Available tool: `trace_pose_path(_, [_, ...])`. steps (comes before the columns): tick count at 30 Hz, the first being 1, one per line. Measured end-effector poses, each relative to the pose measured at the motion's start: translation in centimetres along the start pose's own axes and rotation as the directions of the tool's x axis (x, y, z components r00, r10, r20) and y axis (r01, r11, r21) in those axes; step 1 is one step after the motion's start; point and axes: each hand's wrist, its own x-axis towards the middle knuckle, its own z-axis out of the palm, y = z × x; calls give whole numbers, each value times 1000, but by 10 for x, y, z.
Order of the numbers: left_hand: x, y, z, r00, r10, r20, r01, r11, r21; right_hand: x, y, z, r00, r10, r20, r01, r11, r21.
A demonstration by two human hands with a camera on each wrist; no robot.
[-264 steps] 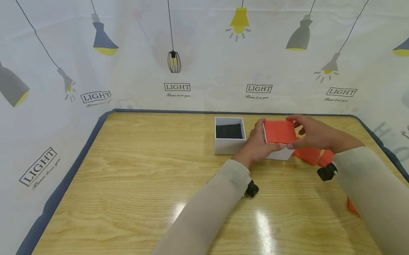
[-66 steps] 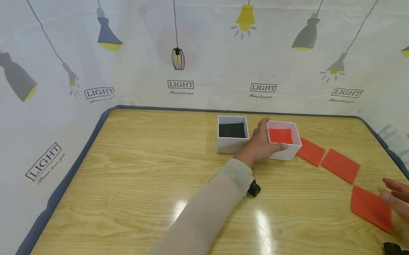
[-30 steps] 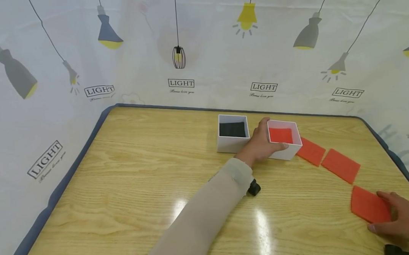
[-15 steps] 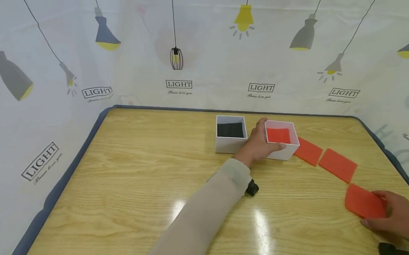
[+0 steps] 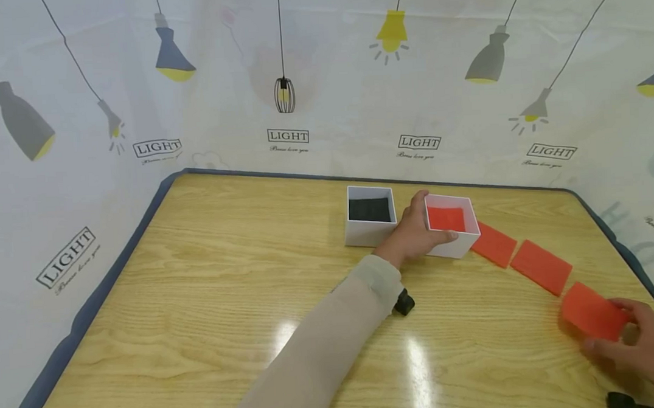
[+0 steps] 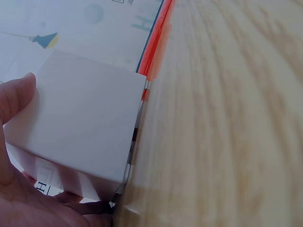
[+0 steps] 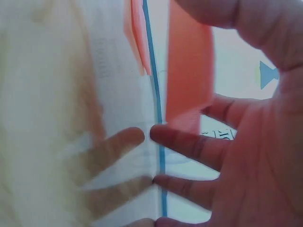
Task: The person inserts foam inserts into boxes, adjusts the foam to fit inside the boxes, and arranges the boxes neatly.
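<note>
In the head view my left hand (image 5: 416, 232) grips a white open-topped box (image 5: 453, 246), its thumb along the near wall and its fingers at the left side. A red cloth (image 5: 446, 219) lies inside that box. At the right, my right hand (image 5: 648, 345) pinches another folded red cloth (image 5: 593, 311) by its edges, raised a little off the table. The right wrist view shows this cloth (image 7: 189, 61) between thumb and fingers, with the other fingers spread. Two more flat red cloths (image 5: 494, 244) lie in a slanting row between the box and my right hand.
A second white box (image 5: 369, 232) stands just left of my left hand, with black cloth (image 5: 368, 210) inside. The wooden table (image 5: 226, 281) ends at a printed curtain (image 5: 344, 106) with a dark blue border behind and at both sides.
My right hand left the box and moved to the near right red cloth. It took hold of the cloth and has lifted it off the table. The left hand stays on the box.
</note>
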Motion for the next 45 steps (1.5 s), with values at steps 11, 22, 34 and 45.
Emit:
trace_pose_path(11, [3, 1, 3, 1000, -25, 10, 24, 1000, 12, -6, -20, 1, 981, -163, -109, 174, 979, 104])
trace_pose_path(22, [5, 0, 3, 1000, -17, 3, 17, 1000, 10, -10, -50, 2, 903, -405, -145, 419, 904, 79])
trace_pose_path(34, [2, 1, 1, 1000, -2, 0, 2, 1000, 11, 10, -91, -11, 839, -532, -112, 540, 839, 60])
trace_pose_path(45, [1, 1, 1, 1000, 19, -15, -19, 1000, 6, 34, -139, -32, 832, -554, -20, 553, 828, 91])
